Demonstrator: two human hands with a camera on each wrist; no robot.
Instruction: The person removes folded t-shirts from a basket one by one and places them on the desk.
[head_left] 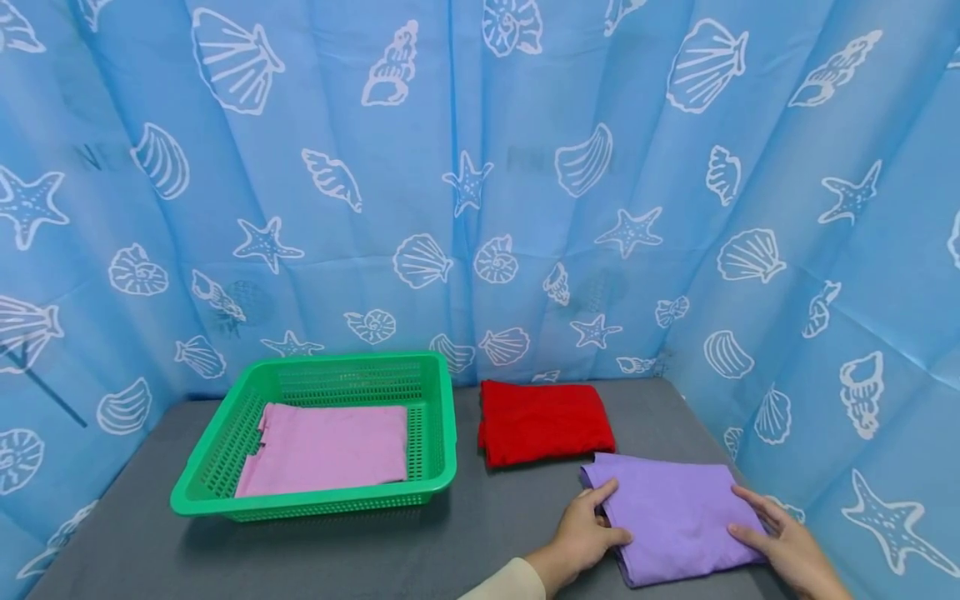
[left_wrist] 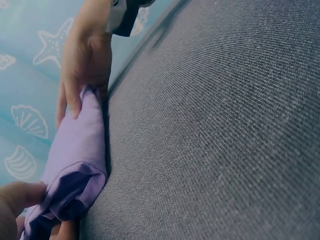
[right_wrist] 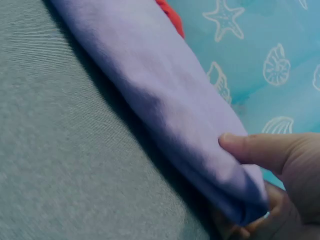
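A folded purple cloth (head_left: 678, 517) lies at the right front of the grey table, held at both sides. My left hand (head_left: 585, 533) grips its left edge, thumb on top and fingers tucked beneath. On the opposite edge my right hand (head_left: 787, 546) pinches the cloth, its thumb (right_wrist: 245, 149) pressing the top and the other fingers under the fold. In the left wrist view the purple cloth (left_wrist: 77, 140) shows thick, rolled layers at its near end. Just behind it sits a folded red cloth (head_left: 547, 423).
A green plastic basket (head_left: 315, 502) with perforated walls stands at the left, and a folded pink cloth (head_left: 330, 450) lies in it. The grey table (head_left: 300, 558) is bordered at the back and sides by a blue seashell-print curtain (head_left: 480, 208).
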